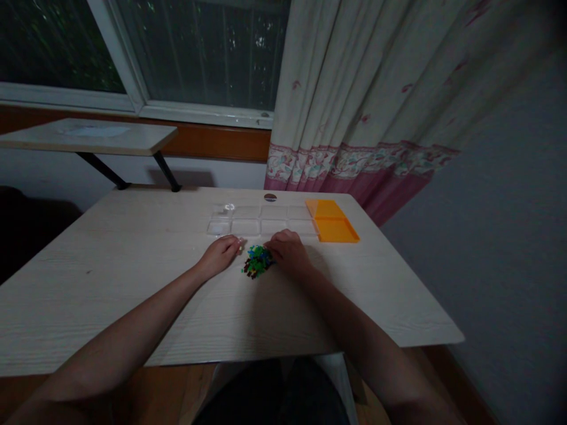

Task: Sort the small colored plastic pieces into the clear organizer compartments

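- Coloured pieces (257, 263) heaped just left of right hand (289, 252), the nearer one; its grip unclear.
- Left hand (219, 254) curled, apart from heap; cannot tell if pinching.

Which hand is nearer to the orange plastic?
Right. The right hand is left of the orange plastic and nearer the camera, at the colourful pile; the left hand is farther left, past the pile.
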Available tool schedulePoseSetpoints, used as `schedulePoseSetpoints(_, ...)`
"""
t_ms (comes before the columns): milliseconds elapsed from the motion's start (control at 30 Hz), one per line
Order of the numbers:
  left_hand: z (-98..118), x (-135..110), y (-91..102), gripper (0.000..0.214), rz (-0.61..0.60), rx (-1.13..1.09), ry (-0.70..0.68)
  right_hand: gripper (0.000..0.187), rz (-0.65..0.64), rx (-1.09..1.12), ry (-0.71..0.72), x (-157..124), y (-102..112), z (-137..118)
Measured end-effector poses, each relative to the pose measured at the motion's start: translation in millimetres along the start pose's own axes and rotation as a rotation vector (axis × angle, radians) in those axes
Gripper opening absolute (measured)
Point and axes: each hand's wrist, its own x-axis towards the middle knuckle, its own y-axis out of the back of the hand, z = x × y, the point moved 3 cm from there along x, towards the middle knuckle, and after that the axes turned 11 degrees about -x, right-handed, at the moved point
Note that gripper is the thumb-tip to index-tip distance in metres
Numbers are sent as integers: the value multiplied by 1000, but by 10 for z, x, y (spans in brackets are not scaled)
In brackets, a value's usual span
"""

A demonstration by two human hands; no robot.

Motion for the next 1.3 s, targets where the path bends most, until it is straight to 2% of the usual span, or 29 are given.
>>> schedulePoseSetpoints(200,2,4,4,52,-11,13,-19,20,6,22,11,1,3,-7)
schedulePoseSetpoints(600,-47,-8,-19,35,-8,50,-56,20,65,64,56,16,-53,-4)
schedulePoseSetpoints(933,-19,-11,-21,28,-50,43,-66,17,29,28,-8,17,-13,10)
schedulePoseSetpoints(1133,48,-31,43,25,-65,2,-95,16,42,-37,-70,15,-14,33)
schedulePoseSetpoints(1300,87,-50,83,17,-191,0,-213,17,59,-92,-153,-1,-23,84)
